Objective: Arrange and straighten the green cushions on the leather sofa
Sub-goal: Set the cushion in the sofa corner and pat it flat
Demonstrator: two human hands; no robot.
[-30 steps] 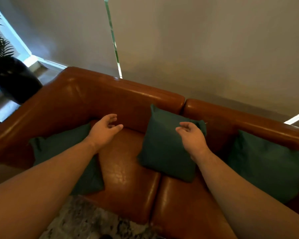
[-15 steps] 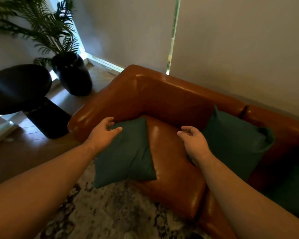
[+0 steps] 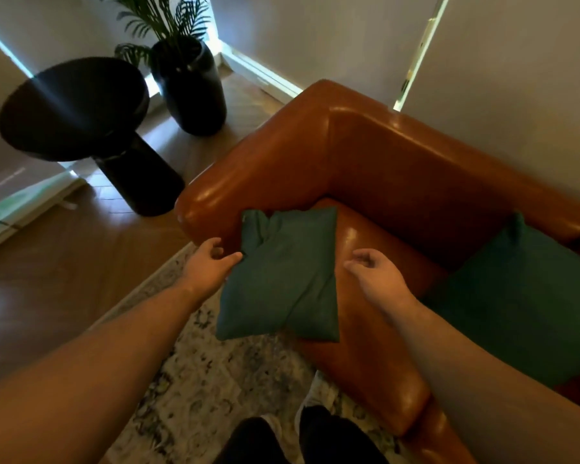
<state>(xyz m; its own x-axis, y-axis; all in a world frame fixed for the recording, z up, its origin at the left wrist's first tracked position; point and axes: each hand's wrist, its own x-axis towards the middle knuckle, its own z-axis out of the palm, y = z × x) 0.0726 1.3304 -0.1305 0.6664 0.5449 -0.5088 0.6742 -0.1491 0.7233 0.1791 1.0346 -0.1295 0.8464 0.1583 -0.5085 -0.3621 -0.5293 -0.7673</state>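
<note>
A crumpled green cushion (image 3: pixel 282 276) leans against the left armrest of the brown leather sofa (image 3: pixel 399 169), its lower corner hanging past the seat's front edge. My left hand (image 3: pixel 211 266) is at the cushion's left edge, fingers loosely curved, thumb just touching the fabric. My right hand (image 3: pixel 379 276) hovers over the seat just right of the cushion, fingers relaxed and holding nothing. A second green cushion (image 3: pixel 523 296) leans against the backrest at the right.
A round black side table (image 3: pixel 77 108) stands left of the sofa's armrest, with a black planter (image 3: pixel 191 82) holding a palm behind it. A patterned rug (image 3: pixel 215 380) lies in front of the sofa. My shoes (image 3: pixel 308 433) show at the bottom. Walls are close behind.
The view has swung left from the middle cushion to the sofa's left end. Both hands now flank the left cushion, and my left hand has reached its edge.
</note>
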